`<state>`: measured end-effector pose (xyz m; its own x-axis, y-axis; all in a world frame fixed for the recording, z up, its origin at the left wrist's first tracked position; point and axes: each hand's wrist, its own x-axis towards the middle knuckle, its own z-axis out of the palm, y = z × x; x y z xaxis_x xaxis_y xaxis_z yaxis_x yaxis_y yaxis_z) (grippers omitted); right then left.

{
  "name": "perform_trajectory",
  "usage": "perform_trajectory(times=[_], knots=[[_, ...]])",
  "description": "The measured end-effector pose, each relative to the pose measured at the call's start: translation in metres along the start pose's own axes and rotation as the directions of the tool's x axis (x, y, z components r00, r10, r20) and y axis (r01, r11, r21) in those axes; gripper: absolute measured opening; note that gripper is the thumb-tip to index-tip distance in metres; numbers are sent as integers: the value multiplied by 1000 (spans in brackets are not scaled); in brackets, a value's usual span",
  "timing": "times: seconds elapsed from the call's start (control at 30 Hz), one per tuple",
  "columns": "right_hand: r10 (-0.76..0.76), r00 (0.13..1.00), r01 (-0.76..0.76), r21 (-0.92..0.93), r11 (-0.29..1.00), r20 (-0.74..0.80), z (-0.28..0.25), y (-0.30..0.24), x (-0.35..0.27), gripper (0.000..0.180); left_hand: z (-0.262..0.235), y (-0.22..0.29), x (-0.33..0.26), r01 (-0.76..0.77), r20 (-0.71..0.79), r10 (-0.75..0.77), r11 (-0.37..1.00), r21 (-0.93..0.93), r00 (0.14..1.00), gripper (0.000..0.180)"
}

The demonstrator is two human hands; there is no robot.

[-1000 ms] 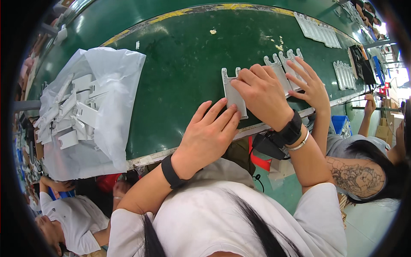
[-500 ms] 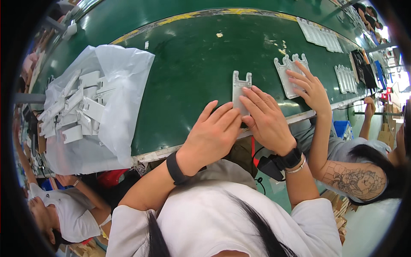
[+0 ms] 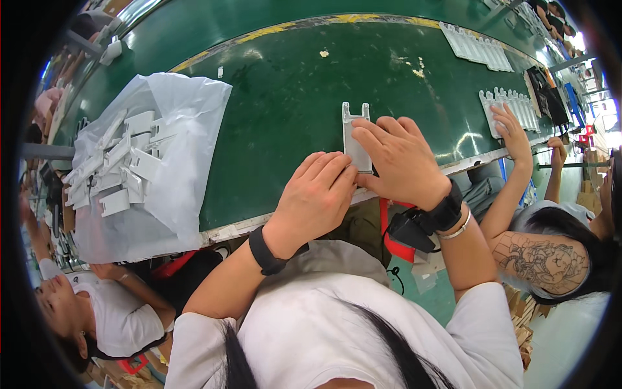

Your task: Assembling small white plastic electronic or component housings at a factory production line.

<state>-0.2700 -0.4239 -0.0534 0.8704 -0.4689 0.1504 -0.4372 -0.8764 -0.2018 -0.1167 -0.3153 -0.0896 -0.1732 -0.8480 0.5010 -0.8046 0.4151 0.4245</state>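
A flat, pale plastic piece with two prongs at its far end [image 3: 350, 133] lies on the green table in front of me. My left hand [image 3: 315, 189] is closed, its fingers pressed together at the piece's lower left edge. From the other side my right hand [image 3: 403, 161] grips the piece, fingers bent over its right edge and thumb near its lower corner. My hands hide part of the right side and the near end.
To the left, a translucent plastic bag [image 3: 201, 123] lies spread under a heap of white plastic pieces [image 3: 120, 159]. At right, a co-worker's hand [image 3: 512, 133] touches a row of similar pieces [image 3: 515, 107]. Another row [image 3: 476, 48] lies farther back, by yellow-black tape [image 3: 259, 35].
My right hand's fingers have gone from lying flat over the piece to bent at its right edge, uncovering more of it. The co-worker's hand and a group of pieces have moved right.
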Motion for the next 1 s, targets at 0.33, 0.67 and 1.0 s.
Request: perform_trajectory(times=[0.33, 0.67, 1.0], knots=[[-43, 999, 43, -76, 996, 6, 7, 7, -8, 52, -5, -7, -4, 31, -8, -31, 999, 31, 999, 27], [58, 993, -47, -104, 993, 107, -24, 88, -28, 54, -71, -4, -25, -49, -156, 37, 996, -76, 987, 30], [143, 974, -134, 61, 989, -175, -57, 40, 10, 29, -218, -109, -115, 503, -157, -489, 738, 450, 858, 44]])
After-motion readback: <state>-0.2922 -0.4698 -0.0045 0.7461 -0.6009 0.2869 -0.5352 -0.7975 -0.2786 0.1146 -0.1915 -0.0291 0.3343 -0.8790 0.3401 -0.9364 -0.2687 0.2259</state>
